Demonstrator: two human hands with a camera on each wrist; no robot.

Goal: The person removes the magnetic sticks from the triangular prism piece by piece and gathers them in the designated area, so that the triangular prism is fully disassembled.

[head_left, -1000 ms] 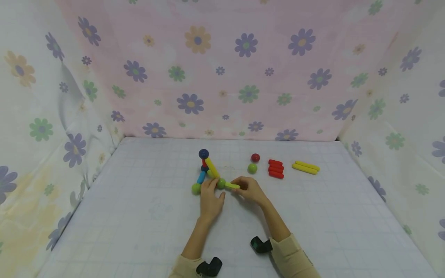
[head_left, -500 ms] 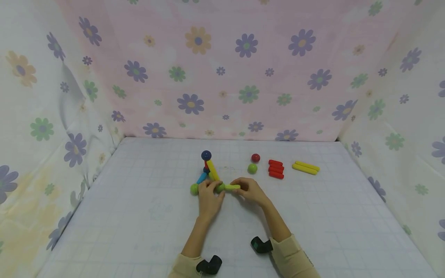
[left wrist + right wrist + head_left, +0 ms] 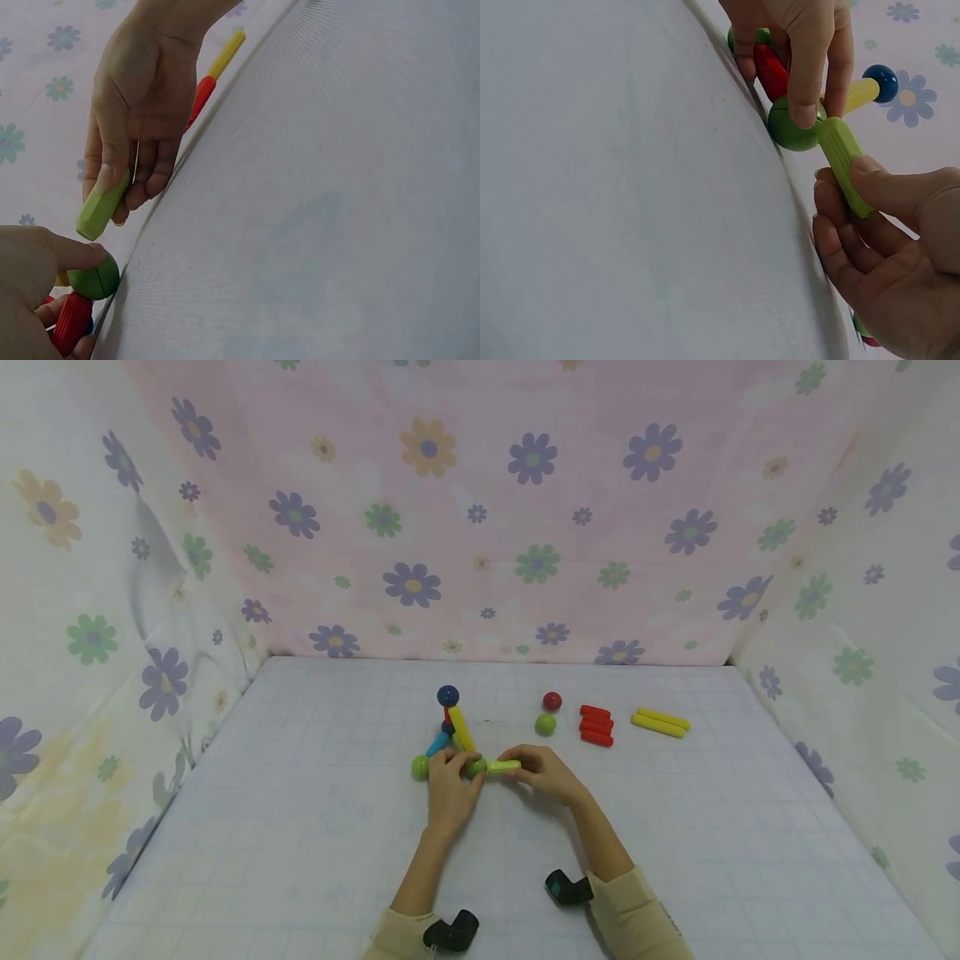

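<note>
Near the middle of the table, my left hand (image 3: pixel 453 792) grips a green ball (image 3: pixel 95 279), its thumb pressed on the ball and its fingers by a short red rod (image 3: pixel 73 324). These belong to a joined frame of balls and rods. A yellow rod (image 3: pixel 462 730) slants up from it to a dark blue ball (image 3: pixel 447 696); a blue rod (image 3: pixel 438 743) runs to another green ball (image 3: pixel 420 767). My right hand (image 3: pixel 546 772) pinches a light green rod (image 3: pixel 843 165) between thumb and fingers. In the left wrist view a small gap separates rod and ball.
Behind my right hand lie a loose red ball (image 3: pixel 552 701), a loose green ball (image 3: pixel 545 724), several red rods (image 3: pixel 596 725) and two yellow rods (image 3: pixel 660 723). A floral cloth (image 3: pixel 495 602) hangs along the table's back edge.
The dark blue ball and yellow rod have shifted slightly right. My left thumb has come onto the green ball. The light green rod has levelled, and my right hand has barely moved.
</note>
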